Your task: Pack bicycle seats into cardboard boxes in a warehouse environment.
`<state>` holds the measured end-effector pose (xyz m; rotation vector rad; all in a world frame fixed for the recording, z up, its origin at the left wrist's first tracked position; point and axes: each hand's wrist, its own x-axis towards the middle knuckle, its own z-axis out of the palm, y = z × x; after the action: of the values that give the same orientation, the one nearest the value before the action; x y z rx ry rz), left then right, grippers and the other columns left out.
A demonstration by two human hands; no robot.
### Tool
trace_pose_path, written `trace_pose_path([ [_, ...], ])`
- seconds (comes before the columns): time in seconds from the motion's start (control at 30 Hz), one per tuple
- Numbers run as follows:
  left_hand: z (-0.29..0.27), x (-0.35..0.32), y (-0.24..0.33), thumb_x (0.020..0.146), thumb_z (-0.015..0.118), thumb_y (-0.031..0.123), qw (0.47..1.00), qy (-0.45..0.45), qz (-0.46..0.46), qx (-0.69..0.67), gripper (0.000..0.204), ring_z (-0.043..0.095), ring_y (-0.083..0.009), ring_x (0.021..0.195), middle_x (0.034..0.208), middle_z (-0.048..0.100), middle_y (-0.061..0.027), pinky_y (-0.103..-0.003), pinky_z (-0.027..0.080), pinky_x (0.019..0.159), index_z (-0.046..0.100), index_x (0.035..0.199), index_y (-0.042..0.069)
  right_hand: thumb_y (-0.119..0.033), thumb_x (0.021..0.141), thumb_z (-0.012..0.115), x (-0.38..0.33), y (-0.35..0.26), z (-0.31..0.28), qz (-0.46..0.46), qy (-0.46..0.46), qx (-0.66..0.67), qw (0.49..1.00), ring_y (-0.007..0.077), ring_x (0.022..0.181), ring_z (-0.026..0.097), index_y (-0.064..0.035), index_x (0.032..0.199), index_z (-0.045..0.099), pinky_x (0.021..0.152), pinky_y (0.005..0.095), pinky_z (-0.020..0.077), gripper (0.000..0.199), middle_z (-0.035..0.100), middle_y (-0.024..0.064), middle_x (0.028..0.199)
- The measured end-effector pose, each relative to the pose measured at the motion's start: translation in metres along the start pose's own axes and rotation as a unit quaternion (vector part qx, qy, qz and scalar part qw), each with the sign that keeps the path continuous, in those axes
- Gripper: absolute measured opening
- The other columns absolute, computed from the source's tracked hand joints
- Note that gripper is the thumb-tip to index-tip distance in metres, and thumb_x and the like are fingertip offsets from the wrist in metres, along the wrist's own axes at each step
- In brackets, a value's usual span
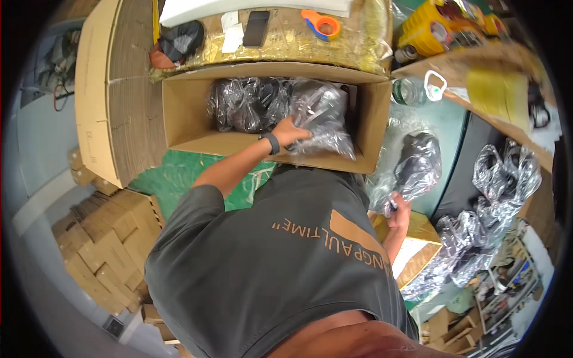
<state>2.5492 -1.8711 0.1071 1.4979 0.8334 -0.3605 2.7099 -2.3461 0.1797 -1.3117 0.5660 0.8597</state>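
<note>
- Left hand [290,132]: extended into the open cardboard box [191,128], fingers closed on a clear plastic bag with dark contents [321,113]. A dark band sits on the wrist.
- Held bag: located in the right half of the box, partly draped over the near wall.
- Further bagged dark items [248,104]: packed in the middle of the box, just beside the held bag.
- Right hand [399,212]: low at the person's right side, gripping the lower end of a second clear bag with a dark item [418,164]. This bag hangs outside the box, near its right wall.
- Pile of similar crinkled clear bags [495,197]: further right, well apart from the box.
- Bench beyond the box: covered in yellowish plastic film [286,45]. On it lie an orange tape dispenser [322,25], a dark flat phone [256,27] and a small white rectangular label [233,39].
- Flat cardboard sheets [110,89]: standing upright left of the box.
- Stack of small brown cartons [104,244]: on the floor at lower left.
- Yellow crate [424,33]: upper right.
</note>
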Motion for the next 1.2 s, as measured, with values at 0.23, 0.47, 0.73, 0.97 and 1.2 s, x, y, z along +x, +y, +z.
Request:
trace_pose_path([
  [0.23,-0.109,0.173,-0.237,0.076,0.085,0.054,0.934,0.204,-0.233,0.178,0.115,0.061,-0.0379,0.136,0.154,0.054,-0.0296,-0.043,0.051,0.11,0.033,0.153,-0.014,-0.015,0.077,0.085,0.019,-0.117,0.25,-0.215,-0.208,-0.696,0.653,0.0341,0.115,0.071,-0.0099,0.141,0.06,0.1,0.0438,0.0544,0.069,0.074,0.0184,0.127],
  [0.47,-0.079,0.176,-0.331,0.091,0.073,0.036,0.845,0.06,-0.325,0.421,0.111,0.051,-0.0414,0.147,0.166,0.04,-0.0298,-0.044,0.044,0.121,0.003,0.171,0.002,-0.006,0.084,0.071,0.23,0.038,0.463,-0.242,-0.393,-0.877,0.137,0.0348,0.123,0.067,-0.0142,0.119,0.076,0.098,0.0464,0.0572,0.036,0.072,0.0122,0.125],
  [0.73,-0.073,0.114,-0.172,0.089,0.07,0.022,0.956,0.226,-0.107,0.152,0.106,0.035,-0.0479,0.155,0.167,0.029,-0.0371,-0.044,0.031,0.13,0.006,0.17,0.0,-0.008,0.089,0.062,0.27,0.142,0.414,-0.209,-0.159,-0.799,0.541,0.0403,0.15,0.044,-0.0138,0.152,0.057,0.119,0.0487,0.0459,0.064,0.041,0.0206,0.165],
  [0.97,-0.188,0.146,-0.283,0.073,0.075,0.079,0.838,0.14,-0.161,0.503,0.146,0.003,-0.0361,0.167,0.18,0.003,-0.0203,-0.044,0.01,0.136,0.004,0.17,-0.004,-0.019,0.095,0.072,0.094,0.007,0.299,-0.312,-0.41,-0.579,0.632,0.041,0.119,0.068,-0.0032,0.148,0.058,0.105,0.049,0.0547,0.057,0.069,0.0248,0.131],
  [1.2,-0.148,0.147,-0.141,0.076,0.084,0.034,0.908,0.037,-0.158,0.386,0.092,0.057,-0.0383,0.139,0.147,0.061,-0.0288,-0.044,0.045,0.117,0.051,0.149,-0.01,-0.014,0.101,0.068,-0.006,-0.121,-0.038,-0.307,0.079,-0.278,0.907,0.0215,0.112,0.071,-0.0065,0.153,0.054,0.1,0.0366,0.0567,0.054,0.074,0.0131,0.122],
])
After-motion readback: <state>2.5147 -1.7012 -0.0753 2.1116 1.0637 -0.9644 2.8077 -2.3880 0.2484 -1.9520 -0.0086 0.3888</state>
